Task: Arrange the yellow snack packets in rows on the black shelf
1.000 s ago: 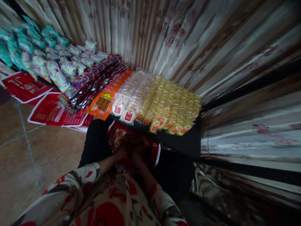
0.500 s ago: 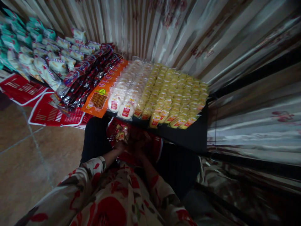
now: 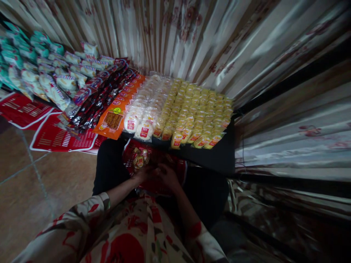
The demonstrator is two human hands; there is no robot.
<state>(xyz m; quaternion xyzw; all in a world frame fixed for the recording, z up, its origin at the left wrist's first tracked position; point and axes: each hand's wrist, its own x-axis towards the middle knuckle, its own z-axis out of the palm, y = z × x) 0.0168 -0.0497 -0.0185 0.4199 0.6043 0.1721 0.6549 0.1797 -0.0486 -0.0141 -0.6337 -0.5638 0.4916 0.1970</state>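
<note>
Above a red printed bag (image 3: 181, 171) on my lap, my two hands meet in dim light. My left hand (image 3: 144, 173) is beside a small heap of gold-wrapped sweets (image 3: 139, 159), its fingers reaching toward the other hand and too dark to read. My right hand (image 3: 168, 175) has its fingers curled together close to the left fingertips. Whatever it pinches, if anything, is too small and shadowed to make out.
A black table (image 3: 214, 157) in front holds rows of yellow wrapped snacks (image 3: 197, 113), white wrapped crackers (image 3: 144, 129), an orange pretzel-stick packet (image 3: 112, 120), dark red packets (image 3: 98, 95), white packets (image 3: 65, 82) and green packets (image 3: 19, 47). A curtain (image 3: 170, 36) hangs behind.
My right hand has come further into view beside the left one. The gold-wrapped sweets show more clearly, and the whole view has shifted slightly.
</note>
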